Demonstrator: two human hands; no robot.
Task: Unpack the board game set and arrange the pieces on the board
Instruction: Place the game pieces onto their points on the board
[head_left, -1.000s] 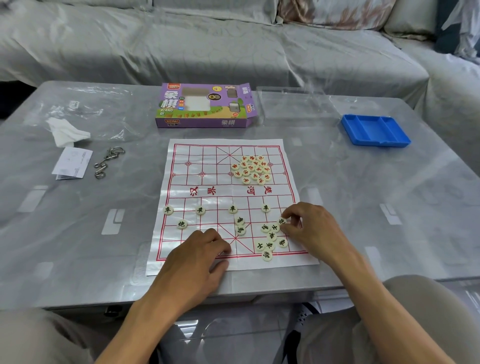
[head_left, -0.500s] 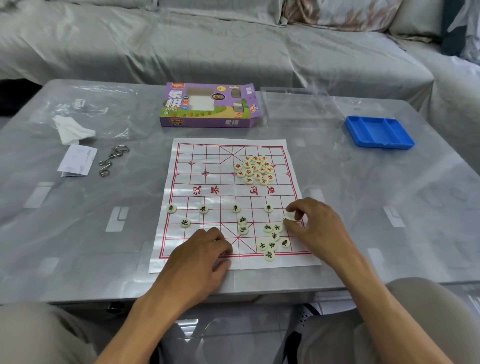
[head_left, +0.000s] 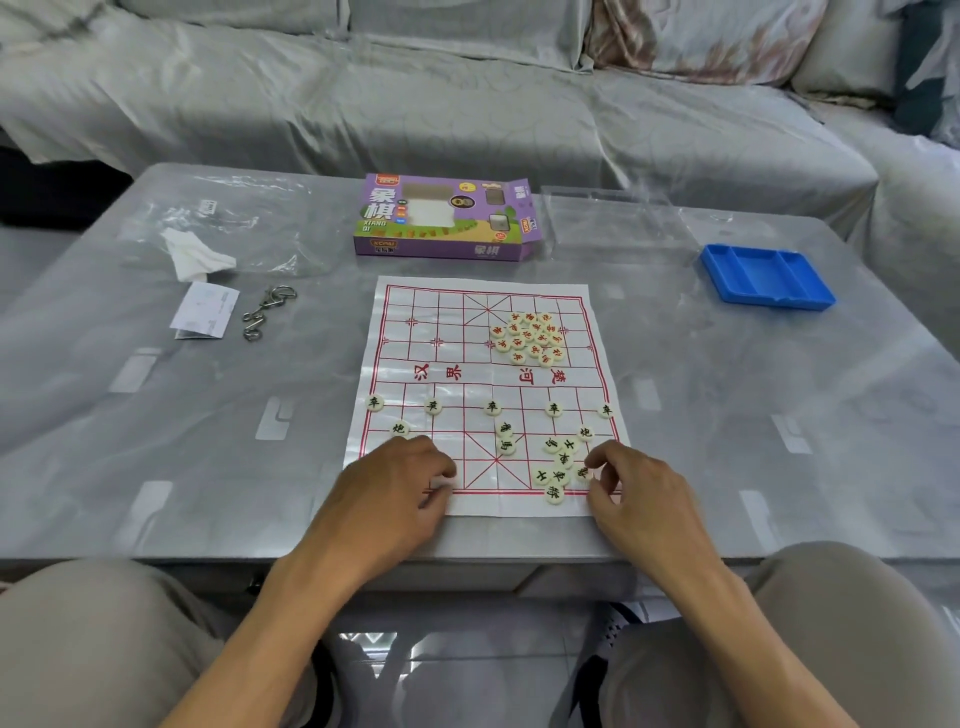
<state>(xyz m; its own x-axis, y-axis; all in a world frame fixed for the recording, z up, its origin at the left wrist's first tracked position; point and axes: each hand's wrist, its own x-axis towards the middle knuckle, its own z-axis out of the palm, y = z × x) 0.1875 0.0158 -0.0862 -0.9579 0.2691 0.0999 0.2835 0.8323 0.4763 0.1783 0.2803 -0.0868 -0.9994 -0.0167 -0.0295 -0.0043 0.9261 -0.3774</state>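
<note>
The paper board (head_left: 467, 332) with red lines lies flat in the middle of the table. A pile of red-lettered pieces (head_left: 530, 338) sits on its far right part. Black-lettered pieces stand in a row (head_left: 492, 407) across the near half, with one more at each side just below it, on the left (head_left: 399, 428) and on the right (head_left: 585, 432). A loose cluster of black pieces (head_left: 558, 465) lies near the right corner. My right hand (head_left: 639, 493) pinches one piece (head_left: 582, 472) at that cluster's edge. My left hand (head_left: 395, 488) rests with loosely bent fingers on the board's near left corner.
The purple game box (head_left: 441, 218) lies behind the board, a clear plastic lid (head_left: 613, 223) beside it. A blue tray (head_left: 766, 278) sits far right. Crumpled tissue (head_left: 195, 257), a paper slip (head_left: 205, 312) and metal rings (head_left: 265, 312) lie to the left.
My right hand left a piece at the right end of the row and pulled back toward me to the loose cluster. My left hand stayed on the board's corner.
</note>
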